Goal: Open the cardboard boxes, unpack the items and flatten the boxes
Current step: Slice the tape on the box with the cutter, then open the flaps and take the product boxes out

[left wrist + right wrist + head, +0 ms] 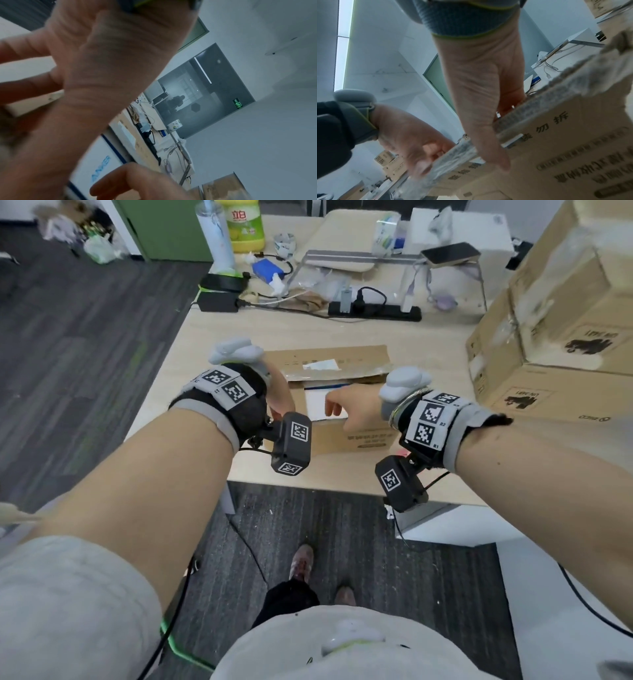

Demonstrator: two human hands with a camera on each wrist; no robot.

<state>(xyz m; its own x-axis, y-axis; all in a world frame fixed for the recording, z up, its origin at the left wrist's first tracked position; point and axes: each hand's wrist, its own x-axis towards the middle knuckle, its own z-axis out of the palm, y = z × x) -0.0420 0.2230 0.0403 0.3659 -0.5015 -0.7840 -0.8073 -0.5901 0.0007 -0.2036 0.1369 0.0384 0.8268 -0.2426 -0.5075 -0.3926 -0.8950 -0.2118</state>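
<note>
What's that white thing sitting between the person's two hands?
A white Anker-branded package inside the open cardboard box, between the left hand and right hand; the head view shows it.

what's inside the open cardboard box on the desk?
A white item box with a blue edge stripe and blue ANKER lettering lies inside the open cardboard box. Both hands reach in, the left hand and right hand, covering its ends; anything beneath is hidden.

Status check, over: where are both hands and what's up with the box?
Left hand and right hand at the open cardboard box, fingers over its near rim. White item inside. Nothing blocking.
</note>
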